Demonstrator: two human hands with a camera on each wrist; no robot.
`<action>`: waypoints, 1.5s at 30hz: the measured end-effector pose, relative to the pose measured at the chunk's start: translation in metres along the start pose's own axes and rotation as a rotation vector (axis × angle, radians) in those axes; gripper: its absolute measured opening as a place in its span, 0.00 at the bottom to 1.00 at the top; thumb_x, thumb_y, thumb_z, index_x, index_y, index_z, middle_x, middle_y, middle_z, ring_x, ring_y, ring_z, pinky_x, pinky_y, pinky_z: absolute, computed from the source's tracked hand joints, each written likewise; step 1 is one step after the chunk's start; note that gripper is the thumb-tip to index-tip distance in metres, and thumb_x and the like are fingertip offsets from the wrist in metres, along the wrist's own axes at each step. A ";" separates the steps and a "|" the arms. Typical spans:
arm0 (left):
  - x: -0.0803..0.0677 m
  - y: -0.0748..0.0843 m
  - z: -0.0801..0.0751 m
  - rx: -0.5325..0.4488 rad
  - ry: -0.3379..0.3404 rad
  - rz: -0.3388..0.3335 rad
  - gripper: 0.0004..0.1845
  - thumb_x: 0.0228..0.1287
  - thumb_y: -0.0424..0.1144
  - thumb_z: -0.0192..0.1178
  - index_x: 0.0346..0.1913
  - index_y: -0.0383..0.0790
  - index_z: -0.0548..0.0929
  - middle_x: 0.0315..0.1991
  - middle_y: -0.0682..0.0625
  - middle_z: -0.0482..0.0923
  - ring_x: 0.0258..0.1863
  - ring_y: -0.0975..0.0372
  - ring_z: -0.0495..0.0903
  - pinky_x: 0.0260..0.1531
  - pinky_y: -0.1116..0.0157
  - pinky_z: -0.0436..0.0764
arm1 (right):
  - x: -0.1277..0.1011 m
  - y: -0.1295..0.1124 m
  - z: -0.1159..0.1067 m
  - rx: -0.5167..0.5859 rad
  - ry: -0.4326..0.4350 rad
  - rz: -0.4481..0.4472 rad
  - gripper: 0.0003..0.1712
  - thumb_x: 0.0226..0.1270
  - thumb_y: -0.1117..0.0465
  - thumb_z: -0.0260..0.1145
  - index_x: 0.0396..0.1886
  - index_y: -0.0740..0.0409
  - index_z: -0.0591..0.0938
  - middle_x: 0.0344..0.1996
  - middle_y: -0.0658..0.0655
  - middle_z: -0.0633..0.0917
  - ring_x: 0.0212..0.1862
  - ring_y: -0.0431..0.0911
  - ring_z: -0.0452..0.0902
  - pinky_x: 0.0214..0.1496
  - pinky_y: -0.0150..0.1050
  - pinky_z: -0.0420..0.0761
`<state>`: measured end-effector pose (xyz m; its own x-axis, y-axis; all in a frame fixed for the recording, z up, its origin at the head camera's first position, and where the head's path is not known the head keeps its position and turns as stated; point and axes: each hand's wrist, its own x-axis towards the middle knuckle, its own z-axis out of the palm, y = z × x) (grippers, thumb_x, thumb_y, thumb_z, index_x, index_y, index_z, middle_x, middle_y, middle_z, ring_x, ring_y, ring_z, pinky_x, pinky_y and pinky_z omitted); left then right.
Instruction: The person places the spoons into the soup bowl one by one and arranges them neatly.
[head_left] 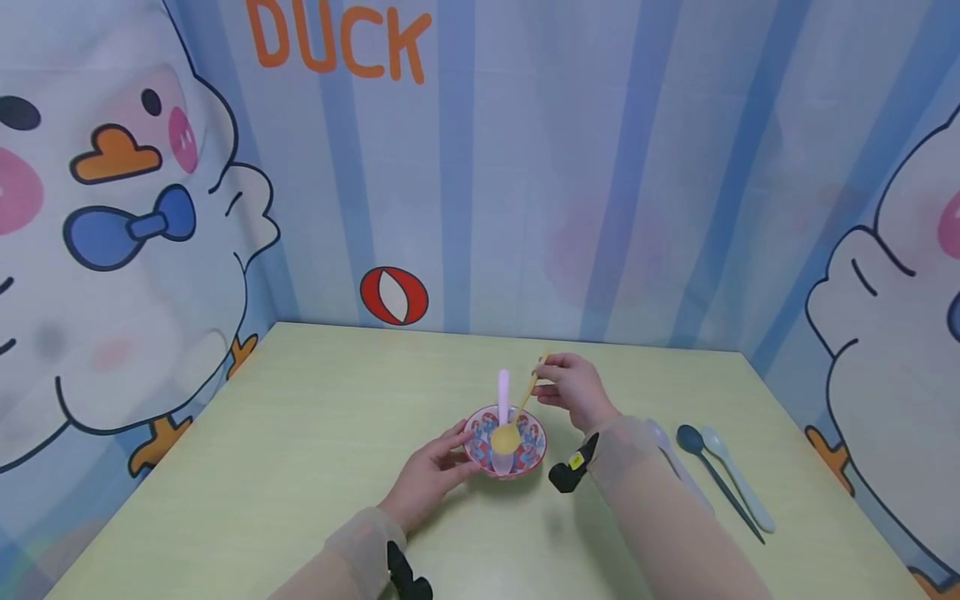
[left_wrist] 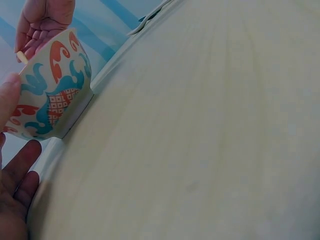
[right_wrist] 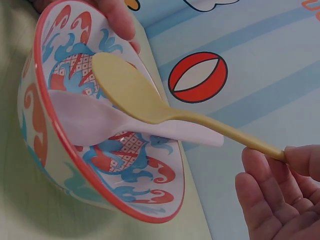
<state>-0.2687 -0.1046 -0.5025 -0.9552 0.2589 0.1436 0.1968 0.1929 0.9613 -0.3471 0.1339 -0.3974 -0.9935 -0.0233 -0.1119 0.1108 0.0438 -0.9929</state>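
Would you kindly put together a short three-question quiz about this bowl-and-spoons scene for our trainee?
1. True or false: the right hand pinches the yellow spoon by its handle end.
2. What does the left hand touch: A the bowl, B the dark blue spoon, C nothing?
3. Which spoon already lies in the bowl?

Key: 1 true. 2 A. 3 the pale pink spoon.

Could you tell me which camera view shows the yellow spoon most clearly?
The right wrist view: the yellow spoon fills the frame, its head over the pink spoon in the bowl, its handle end pinched by the right hand. The head view shows it small. The left wrist view shows only a possible handle tip.
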 end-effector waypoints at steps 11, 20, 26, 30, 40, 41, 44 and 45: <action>-0.001 0.002 0.001 -0.013 -0.001 -0.004 0.29 0.60 0.45 0.67 0.64 0.46 0.75 0.73 0.54 0.58 0.53 0.57 0.78 0.47 0.67 0.79 | 0.005 0.005 0.007 -0.107 -0.016 0.006 0.17 0.70 0.64 0.60 0.55 0.67 0.74 0.43 0.63 0.82 0.29 0.46 0.82 0.41 0.42 0.84; -0.001 0.002 0.001 -0.018 0.002 0.011 0.30 0.59 0.46 0.68 0.64 0.44 0.75 0.73 0.54 0.57 0.52 0.57 0.79 0.46 0.69 0.79 | 0.005 0.009 0.014 -0.169 -0.043 -0.012 0.17 0.70 0.64 0.61 0.55 0.65 0.74 0.43 0.62 0.82 0.33 0.50 0.83 0.43 0.45 0.83; -0.001 0.001 0.001 -0.029 0.000 0.024 0.29 0.60 0.45 0.67 0.64 0.43 0.75 0.73 0.51 0.58 0.51 0.56 0.79 0.45 0.69 0.79 | 0.008 0.015 0.018 -0.190 -0.034 0.000 0.18 0.69 0.64 0.61 0.56 0.65 0.74 0.44 0.62 0.82 0.37 0.50 0.82 0.45 0.44 0.82; 0.000 0.002 0.001 -0.032 0.000 0.020 0.29 0.60 0.44 0.68 0.64 0.42 0.76 0.73 0.51 0.59 0.51 0.56 0.79 0.45 0.69 0.79 | 0.010 0.019 0.021 -0.207 -0.022 0.004 0.19 0.68 0.64 0.62 0.56 0.66 0.74 0.45 0.62 0.82 0.40 0.50 0.82 0.49 0.46 0.81; -0.001 0.003 0.001 -0.043 0.008 0.024 0.29 0.60 0.42 0.67 0.64 0.42 0.75 0.73 0.50 0.58 0.51 0.56 0.79 0.45 0.69 0.79 | 0.013 0.022 0.026 -0.212 -0.010 0.037 0.21 0.68 0.64 0.62 0.59 0.65 0.74 0.51 0.63 0.80 0.49 0.53 0.80 0.58 0.49 0.75; -0.001 0.003 0.001 -0.047 0.009 0.027 0.29 0.60 0.42 0.67 0.64 0.41 0.75 0.73 0.50 0.58 0.51 0.55 0.79 0.44 0.69 0.79 | 0.013 0.023 0.027 -0.210 -0.010 0.043 0.22 0.68 0.64 0.62 0.60 0.65 0.74 0.52 0.63 0.79 0.50 0.53 0.80 0.59 0.50 0.74; -0.001 0.002 0.001 -0.049 0.007 0.028 0.29 0.60 0.42 0.68 0.64 0.41 0.75 0.73 0.50 0.58 0.52 0.55 0.79 0.44 0.70 0.79 | 0.012 0.023 0.029 -0.211 -0.011 0.049 0.22 0.68 0.64 0.62 0.61 0.64 0.73 0.54 0.63 0.79 0.53 0.55 0.78 0.63 0.53 0.70; -0.001 0.002 0.001 -0.048 0.007 0.029 0.29 0.60 0.42 0.67 0.64 0.42 0.75 0.73 0.50 0.58 0.52 0.55 0.79 0.44 0.69 0.79 | 0.012 0.024 0.029 -0.211 -0.009 0.053 0.22 0.68 0.64 0.62 0.61 0.63 0.74 0.54 0.63 0.79 0.53 0.55 0.78 0.63 0.54 0.69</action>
<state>-0.2675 -0.1032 -0.5013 -0.9507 0.2574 0.1729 0.2138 0.1400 0.9668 -0.3555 0.1057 -0.4234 -0.9859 -0.0246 -0.1652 0.1538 0.2529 -0.9552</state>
